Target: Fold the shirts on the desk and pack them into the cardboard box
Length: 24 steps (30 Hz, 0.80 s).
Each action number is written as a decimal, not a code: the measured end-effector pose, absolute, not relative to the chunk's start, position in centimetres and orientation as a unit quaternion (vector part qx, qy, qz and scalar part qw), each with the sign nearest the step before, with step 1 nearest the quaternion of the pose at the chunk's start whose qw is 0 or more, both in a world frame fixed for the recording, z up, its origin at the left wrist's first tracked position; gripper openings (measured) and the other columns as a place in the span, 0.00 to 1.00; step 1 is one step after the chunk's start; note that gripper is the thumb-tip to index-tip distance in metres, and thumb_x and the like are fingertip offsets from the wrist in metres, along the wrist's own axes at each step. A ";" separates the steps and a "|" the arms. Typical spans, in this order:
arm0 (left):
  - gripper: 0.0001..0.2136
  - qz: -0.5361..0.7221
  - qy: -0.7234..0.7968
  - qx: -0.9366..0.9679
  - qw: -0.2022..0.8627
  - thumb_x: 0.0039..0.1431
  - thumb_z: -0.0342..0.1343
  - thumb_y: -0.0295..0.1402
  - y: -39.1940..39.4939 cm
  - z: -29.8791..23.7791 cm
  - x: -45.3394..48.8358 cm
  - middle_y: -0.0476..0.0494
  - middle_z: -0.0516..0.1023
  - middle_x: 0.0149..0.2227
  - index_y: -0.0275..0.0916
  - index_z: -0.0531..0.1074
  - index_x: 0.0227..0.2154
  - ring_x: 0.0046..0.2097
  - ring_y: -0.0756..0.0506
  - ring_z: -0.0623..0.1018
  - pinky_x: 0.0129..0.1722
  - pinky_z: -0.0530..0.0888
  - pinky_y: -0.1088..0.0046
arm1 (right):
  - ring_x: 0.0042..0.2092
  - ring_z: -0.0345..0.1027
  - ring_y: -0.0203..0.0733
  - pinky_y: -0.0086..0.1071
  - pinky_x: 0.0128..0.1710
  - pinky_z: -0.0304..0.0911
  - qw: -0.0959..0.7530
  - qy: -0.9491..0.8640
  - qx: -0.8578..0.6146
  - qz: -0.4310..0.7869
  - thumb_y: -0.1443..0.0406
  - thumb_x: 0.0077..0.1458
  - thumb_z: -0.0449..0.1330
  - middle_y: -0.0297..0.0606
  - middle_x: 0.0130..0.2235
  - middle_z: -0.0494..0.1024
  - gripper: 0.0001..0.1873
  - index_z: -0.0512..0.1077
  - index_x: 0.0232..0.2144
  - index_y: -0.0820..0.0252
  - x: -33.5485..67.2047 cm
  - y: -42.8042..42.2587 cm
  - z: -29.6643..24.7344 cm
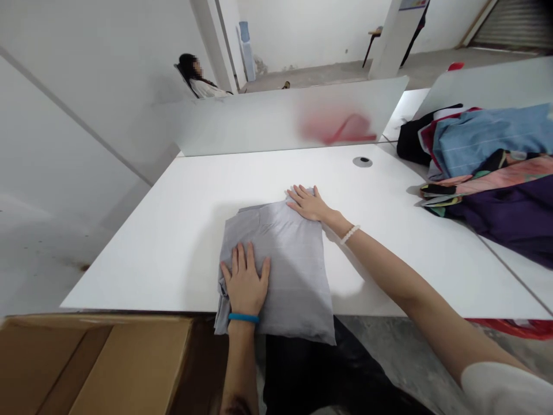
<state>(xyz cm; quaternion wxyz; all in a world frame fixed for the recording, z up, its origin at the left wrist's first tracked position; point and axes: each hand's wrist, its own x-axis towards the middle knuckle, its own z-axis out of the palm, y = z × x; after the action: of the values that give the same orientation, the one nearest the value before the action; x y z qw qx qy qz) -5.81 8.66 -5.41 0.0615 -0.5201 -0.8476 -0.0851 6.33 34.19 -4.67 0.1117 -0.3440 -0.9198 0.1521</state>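
Note:
A folded grey cloth garment [294,271] lies on the white table [173,230], its lower end hanging over the front edge. My left hand [246,285], with a blue band at the wrist, rests flat on the garment's left side, fingers spread. At the garment's far right corner, my right hand [307,203] lies flat with its fingers stretched out; a pale beaded bracelet circles that wrist. Layers of the fold show along the left edge under my left hand. What kind of garment it is, I cannot tell.
Piled clothes [496,144] in blue, pink and purple lie to the right. A frosted divider [259,124] borders the table's back, near a cable hole [362,162]. An open cardboard box [129,363] stands at front left. Beyond the divider sits a person [207,87].

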 end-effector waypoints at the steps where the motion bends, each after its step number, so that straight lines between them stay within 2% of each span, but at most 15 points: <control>1: 0.30 -0.073 -0.851 -0.518 0.045 0.64 0.36 0.46 8.8 -5.2 -5.8 0.31 0.53 0.64 0.31 0.53 0.62 0.65 0.35 0.53 0.60 0.49 0.41 | 0.67 0.35 0.51 0.58 0.62 0.28 0.147 -0.908 -0.354 0.169 0.51 0.64 0.40 0.46 0.66 0.47 0.32 0.50 0.64 0.60 6.5 34.2 -4.9; 4: 0.31 -0.045 -0.852 -0.521 -0.030 0.63 0.37 0.46 9.1 -3.8 -6.5 0.32 0.48 0.66 0.31 0.50 0.63 0.66 0.34 0.50 0.59 0.50 0.39 | 0.67 0.35 0.45 0.48 0.64 0.36 0.285 -0.836 -0.405 0.236 0.51 0.63 0.37 0.46 0.66 0.47 0.33 0.49 0.64 0.64 7.8 34.3 -5.5; 5: 0.30 -0.044 -0.847 -0.526 -0.064 0.63 0.37 0.46 9.2 -3.1 -7.1 0.33 0.49 0.66 0.32 0.51 0.63 0.66 0.34 0.51 0.59 0.52 0.42 | 0.67 0.37 0.45 0.46 0.64 0.39 0.316 -0.807 -0.425 0.260 0.50 0.63 0.37 0.47 0.66 0.48 0.34 0.49 0.64 0.65 8.5 34.3 -5.6; 7: 0.29 -0.058 -0.840 -0.525 -0.128 0.63 0.37 0.47 9.7 -1.4 -8.8 0.33 0.57 0.63 0.33 0.56 0.61 0.63 0.36 0.59 0.58 0.60 0.51 | 0.66 0.43 0.46 0.44 0.63 0.43 0.334 -0.770 -0.459 0.290 0.51 0.62 0.41 0.50 0.65 0.52 0.35 0.50 0.63 0.67 10.0 34.1 -5.6; 9: 0.29 -0.077 -0.853 -0.497 -0.136 0.63 0.36 0.47 10.6 0.2 -10.8 0.33 0.67 0.58 0.33 0.59 0.59 0.58 0.37 0.67 0.55 0.65 0.57 | 0.63 0.50 0.48 0.45 0.62 0.45 0.305 -0.772 -0.469 0.301 0.53 0.61 0.46 0.51 0.63 0.57 0.32 0.55 0.61 0.67 11.8 33.2 -5.3; 10: 0.30 -0.079 -0.866 -0.480 -0.116 0.62 0.35 0.48 11.3 0.7 -11.8 0.31 0.68 0.57 0.31 0.60 0.58 0.57 0.36 0.69 0.54 0.66 0.57 | 0.62 0.53 0.49 0.45 0.62 0.46 0.285 -0.782 -0.466 0.300 0.54 0.60 0.47 0.51 0.61 0.60 0.30 0.59 0.59 0.66 12.7 32.4 -5.0; 13: 0.34 -0.062 -0.885 -0.456 -0.074 0.61 0.33 0.50 14.2 0.8 -14.1 0.27 0.58 0.62 0.26 0.59 0.58 0.61 0.31 0.61 0.58 0.59 0.49 | 0.58 0.60 0.51 0.44 0.57 0.54 0.251 -0.806 -0.444 0.300 0.56 0.58 0.50 0.50 0.55 0.69 0.23 0.71 0.48 0.64 15.8 28.0 -3.4; 15: 0.36 -0.057 -0.879 -0.461 -0.105 0.60 0.32 0.52 16.4 -0.2 -14.8 0.29 0.49 0.65 0.25 0.56 0.60 0.64 0.31 0.54 0.60 0.53 0.46 | 0.49 0.68 0.48 0.41 0.48 0.63 0.255 -0.788 -0.445 0.341 0.53 0.59 0.49 0.49 0.48 0.74 0.23 0.74 0.43 0.63 18.0 23.5 -2.2; 16: 0.38 -0.061 -0.876 -0.464 -0.118 0.59 0.32 0.53 17.4 -0.9 -14.9 0.30 0.47 0.66 0.25 0.53 0.61 0.65 0.31 0.51 0.61 0.50 0.46 | 0.41 0.71 0.45 0.38 0.41 0.66 0.249 -0.761 -0.456 0.388 0.51 0.60 0.47 0.47 0.42 0.77 0.24 0.74 0.41 0.63 19.0 21.1 -1.8; 18: 0.40 -0.073 -0.870 -0.474 -0.113 0.58 0.34 0.55 19.0 -2.3 -14.9 0.32 0.45 0.67 0.25 0.49 0.63 0.66 0.31 0.46 0.62 0.47 0.46 | 0.27 0.68 0.38 0.32 0.26 0.64 0.195 -0.704 -0.447 0.517 0.47 0.60 0.44 0.43 0.30 0.77 0.30 0.76 0.34 0.64 20.5 16.4 -1.4; 19: 0.40 -0.080 -0.868 -0.479 -0.099 0.57 0.36 0.55 19.6 -3.0 -14.9 0.33 0.45 0.67 0.25 0.49 0.63 0.66 0.30 0.45 0.62 0.45 0.46 | 0.24 0.66 0.37 0.30 0.23 0.62 0.179 -0.665 -0.449 0.570 0.45 0.59 0.44 0.41 0.26 0.76 0.32 0.76 0.32 0.64 21.0 14.4 -1.6; 21: 0.40 -0.097 -0.862 -0.492 -0.070 0.55 0.38 0.56 20.1 -3.9 -14.9 0.32 0.48 0.66 0.26 0.53 0.61 0.66 0.29 0.45 0.62 0.44 0.46 | 0.25 0.67 0.38 0.28 0.19 0.60 0.173 -0.601 -0.456 0.633 0.43 0.56 0.46 0.42 0.28 0.76 0.34 0.76 0.31 0.65 21.2 11.1 -2.4; 24: 0.36 -0.141 -0.839 -0.523 -0.049 0.54 0.42 0.54 20.0 -4.4 -15.4 0.29 0.57 0.62 0.29 0.59 0.57 0.65 0.31 0.52 0.62 0.48 0.47 | 0.32 0.70 0.41 0.30 0.24 0.65 0.188 -0.558 -0.437 0.680 0.42 0.53 0.50 0.43 0.35 0.77 0.32 0.77 0.34 0.65 20.0 8.3 -4.3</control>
<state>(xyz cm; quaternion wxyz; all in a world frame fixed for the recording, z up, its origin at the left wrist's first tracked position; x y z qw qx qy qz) -15.36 20.02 -4.39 -0.0492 -0.5232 -0.8391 -0.1409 20.03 8.34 -4.32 0.1878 -0.4369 -0.5582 0.6799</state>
